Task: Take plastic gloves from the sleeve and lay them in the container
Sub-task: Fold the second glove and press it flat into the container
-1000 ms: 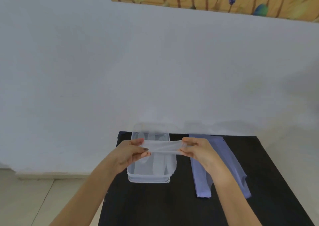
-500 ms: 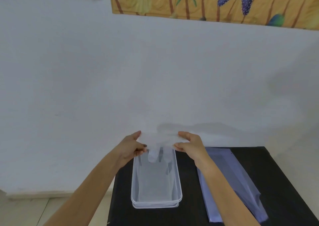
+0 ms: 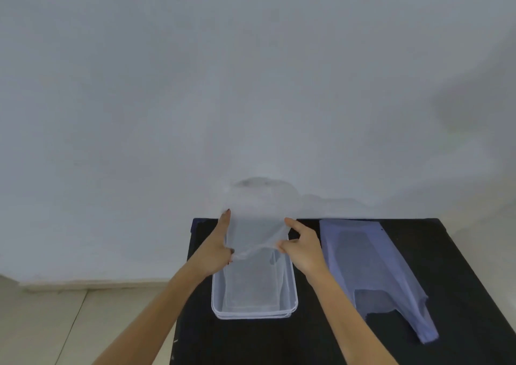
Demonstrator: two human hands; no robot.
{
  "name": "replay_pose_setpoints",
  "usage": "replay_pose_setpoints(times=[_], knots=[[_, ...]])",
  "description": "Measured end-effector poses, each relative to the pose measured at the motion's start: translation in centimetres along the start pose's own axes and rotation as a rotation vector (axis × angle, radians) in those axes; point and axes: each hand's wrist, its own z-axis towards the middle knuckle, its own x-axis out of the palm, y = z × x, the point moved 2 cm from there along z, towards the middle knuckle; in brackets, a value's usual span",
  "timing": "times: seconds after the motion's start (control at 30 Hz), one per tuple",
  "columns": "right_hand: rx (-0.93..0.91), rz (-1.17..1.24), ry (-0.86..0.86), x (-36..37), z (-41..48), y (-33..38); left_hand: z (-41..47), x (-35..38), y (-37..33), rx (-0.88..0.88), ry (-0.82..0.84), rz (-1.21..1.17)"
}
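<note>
A thin see-through plastic glove (image 3: 258,216) is held spread between my two hands above the far end of the clear plastic container (image 3: 254,313). My left hand (image 3: 219,246) pinches its left edge and my right hand (image 3: 300,246) pinches its right edge. The glove's far part stands up against the white wall. The container sits on the black table (image 3: 321,336) with more clear plastic lying flat inside it. To the right lies the bluish plastic sleeve (image 3: 374,269), flat on the table, its near end torn open.
The white wall (image 3: 251,85) rises right behind the table's far edge. Pale floor tiles (image 3: 55,322) show to the left of the table. The table's left edge runs just beside the container.
The view has tipped down, so the picture on the wall is gone from sight. My hands have drawn slightly apart and the glove now stands spread out rather than bunched and hanging.
</note>
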Motion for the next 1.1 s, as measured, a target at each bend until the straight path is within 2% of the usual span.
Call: replay_pose_setpoints(times=[0.13,0.33,0.53,0.8,1.1], knots=[[0.024,-0.058,0.039,0.9,-0.6,-1.2,0.4,1.5,1.3,0.074,0.001,0.194],[0.033,-0.189,0.09,1.4,-1.2,-2.5,1.1,2.9,3.0,0.026,0.054,0.36],[0.05,-0.252,0.112,1.8,-1.5,-3.3,0.6,3.9,3.4,-0.079,0.064,0.413],[0.081,-0.354,0.143,3.3,-2.0,-4.1,0.5,5.5,4.4,-0.141,0.017,0.453],[0.081,-0.437,0.194,4.6,-1.9,-5.4,-0.3,6.3,5.2,-0.169,0.07,0.512]])
